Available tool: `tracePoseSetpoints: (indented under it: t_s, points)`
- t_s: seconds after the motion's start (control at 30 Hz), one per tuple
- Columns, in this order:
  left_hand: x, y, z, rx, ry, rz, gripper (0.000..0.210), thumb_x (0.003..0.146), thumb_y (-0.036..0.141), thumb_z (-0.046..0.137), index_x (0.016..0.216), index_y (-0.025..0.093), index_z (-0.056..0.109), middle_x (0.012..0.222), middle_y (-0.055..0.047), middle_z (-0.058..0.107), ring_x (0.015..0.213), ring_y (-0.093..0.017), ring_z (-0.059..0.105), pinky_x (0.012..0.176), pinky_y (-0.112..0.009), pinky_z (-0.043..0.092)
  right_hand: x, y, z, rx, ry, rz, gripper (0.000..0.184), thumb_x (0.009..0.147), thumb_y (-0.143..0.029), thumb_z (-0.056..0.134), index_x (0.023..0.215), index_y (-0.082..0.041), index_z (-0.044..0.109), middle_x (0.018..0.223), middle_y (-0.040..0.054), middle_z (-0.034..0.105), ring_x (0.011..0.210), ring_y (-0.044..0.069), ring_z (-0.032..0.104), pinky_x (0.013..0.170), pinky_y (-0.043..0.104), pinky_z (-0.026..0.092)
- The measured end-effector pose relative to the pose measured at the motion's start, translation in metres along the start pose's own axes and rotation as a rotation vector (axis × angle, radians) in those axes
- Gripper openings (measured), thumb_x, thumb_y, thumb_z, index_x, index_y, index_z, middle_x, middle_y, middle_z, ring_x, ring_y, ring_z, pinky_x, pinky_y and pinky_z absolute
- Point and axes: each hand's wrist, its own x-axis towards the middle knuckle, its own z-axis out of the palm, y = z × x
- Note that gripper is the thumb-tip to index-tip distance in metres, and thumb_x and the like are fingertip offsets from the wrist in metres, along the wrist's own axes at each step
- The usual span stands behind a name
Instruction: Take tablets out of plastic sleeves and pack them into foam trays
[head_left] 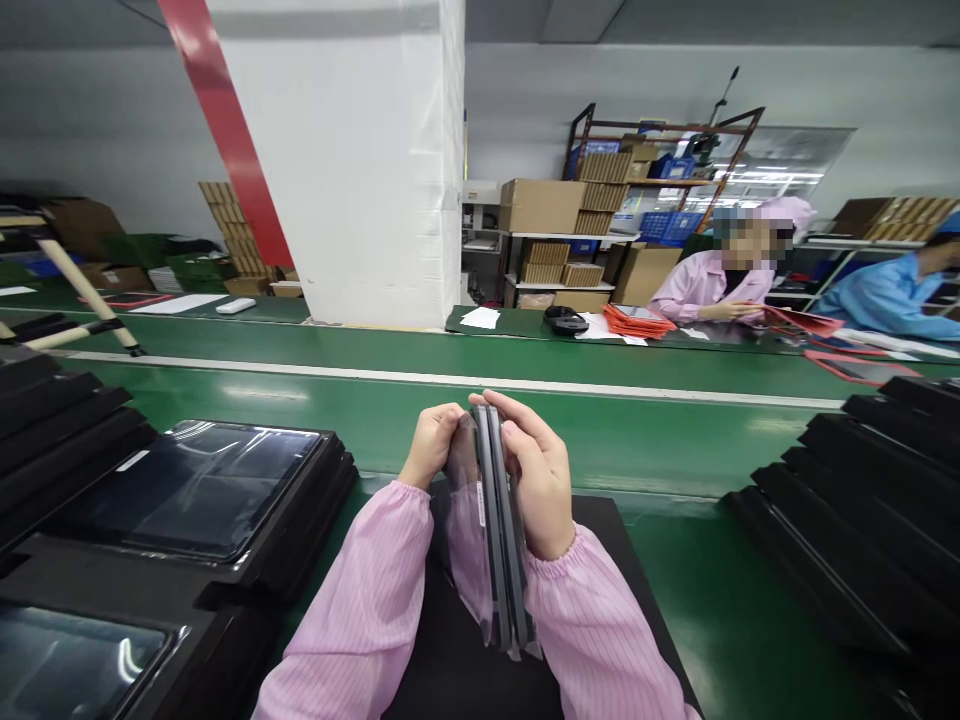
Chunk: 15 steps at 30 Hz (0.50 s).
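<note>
Two or more dark, tablet-like slabs (496, 530) stand on edge, pressed together, in front of me. My right hand (544, 480) is closed round them from the right, its fingertips over the top end. Clear plastic film (463, 540) hangs off their left face, with a small white label on it. On the left, my left hand (435, 440) pinches the film near its upper end. Below the slabs lies a flat black sheet (604, 560). The lower edge of the slabs appears just above or against it; I cannot tell which.
To the left, screen panels (217, 485) rest on black foam trays (330, 480), beside stacked black trays (60, 420). More black trays (847, 520) are stacked at right. Beyond the green bench (660, 430) sit co-workers, near red-edged panels (637, 320). A white pillar (360, 170) stands ahead.
</note>
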Motion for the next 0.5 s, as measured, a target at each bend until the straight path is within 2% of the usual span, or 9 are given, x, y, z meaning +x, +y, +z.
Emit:
tracePoseSetpoints:
  t_s: [0.1, 0.3, 0.5]
  points:
    - [0.000, 0.000, 0.002, 0.037, -0.012, 0.009, 0.070, 0.062, 0.086, 0.053, 0.052, 0.018, 0.049, 0.050, 0.002, 0.043, 0.051, -0.011, 0.036, 0.051, -0.026, 0.030, 0.006, -0.002, -0.006, 0.072, 0.064, 0.008, 0.024, 0.084, -0.026, 0.054, 0.097, -0.020, 0.073, 0.101, 0.0047, 0.075, 0.081, 0.016, 0.067, 0.070, 0.026, 0.052]
    - [0.001, -0.001, 0.008, 0.098, -0.061, 0.005, 0.065, 0.067, 0.080, 0.056, 0.053, 0.017, 0.053, 0.050, 0.002, 0.045, 0.050, -0.012, 0.037, 0.050, -0.025, 0.030, 0.017, 0.000, -0.017, 0.228, 0.198, 0.103, 0.020, 0.077, -0.025, 0.055, 0.082, -0.017, 0.072, 0.086, 0.0055, 0.077, 0.074, 0.017, 0.068, 0.063, 0.025, 0.052]
    - [0.000, 0.001, 0.010, 0.138, -0.081, 0.006, 0.059, 0.071, 0.073, 0.058, 0.053, 0.017, 0.053, 0.051, 0.002, 0.043, 0.050, -0.012, 0.036, 0.050, -0.025, 0.029, 0.020, -0.001, -0.020, 0.288, 0.234, 0.171, 0.016, 0.074, -0.027, 0.058, 0.078, -0.018, 0.071, 0.079, 0.0039, 0.077, 0.067, 0.015, 0.066, 0.060, 0.023, 0.051]
